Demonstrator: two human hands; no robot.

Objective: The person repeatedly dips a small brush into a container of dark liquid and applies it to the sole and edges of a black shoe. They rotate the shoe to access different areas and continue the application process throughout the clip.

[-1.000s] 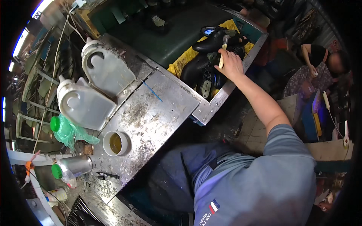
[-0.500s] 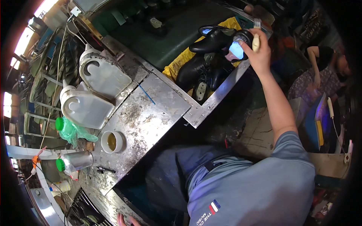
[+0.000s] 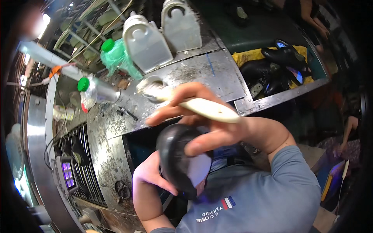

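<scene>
A black shoe [image 3: 171, 153], its pale inner side lit bluish, hangs in front of my chest between both hands. My left hand [image 3: 149, 174] is closed round its lower left side. My right hand [image 3: 217, 134] has its thumb against the shoe's right side. Between the fingers of that same hand lies a paintbrush with a cream handle [image 3: 211, 110]. Its blurred bristle end points left, toward a white bowl [image 3: 155, 82] on the metal table, partly covered by the brush. The bowl's contents are hidden now.
Two translucent plastic jugs [image 3: 147, 48] stand at the table's back, near a green-capped jar in green plastic [image 3: 116, 58]. A clear green-capped jar [image 3: 103, 90] and a black marker [image 3: 127, 113] lie nearby. More black shoes [image 3: 256, 73] fill a yellow-lined bin at right. A grate [image 3: 83, 171] is at left.
My right hand has brought the shoe and paintbrush from above the yellow-lined bin to my chest. My left hand has come up from the lower edge and taken hold of the shoe. The view has turned left.
</scene>
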